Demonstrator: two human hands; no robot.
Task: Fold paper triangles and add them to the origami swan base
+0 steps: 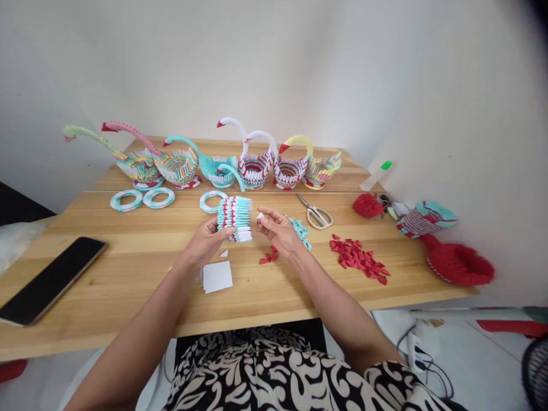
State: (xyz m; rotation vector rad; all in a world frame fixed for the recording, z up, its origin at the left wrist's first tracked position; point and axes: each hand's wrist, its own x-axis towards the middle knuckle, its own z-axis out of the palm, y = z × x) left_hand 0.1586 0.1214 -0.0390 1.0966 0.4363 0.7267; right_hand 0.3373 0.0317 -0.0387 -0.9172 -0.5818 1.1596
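My left hand [208, 240] is closed on a ring-shaped origami body [234, 214] built from folded turquoise, white and red paper pieces, held above the table and tipped on its side. Just right of it, my right hand [276, 228] pinches a small white folded paper piece [260, 216] between thumb and fingers. A small gap separates that piece from the body. Below the hands lie a loose white triangle [224, 253], a stack of white paper [217, 277] and a few red pieces [269, 256]. Turquoise pieces [300, 231] lie partly hidden behind my right hand.
Several paper swans [175, 165] line the table's back. Turquoise-and-white rings [159, 197] stand before them. Scissors [317, 214], a red triangle pile [358, 260], a glue bottle [377, 176] and a red paper body [460, 264] are to the right. A phone [53, 279] lies left.
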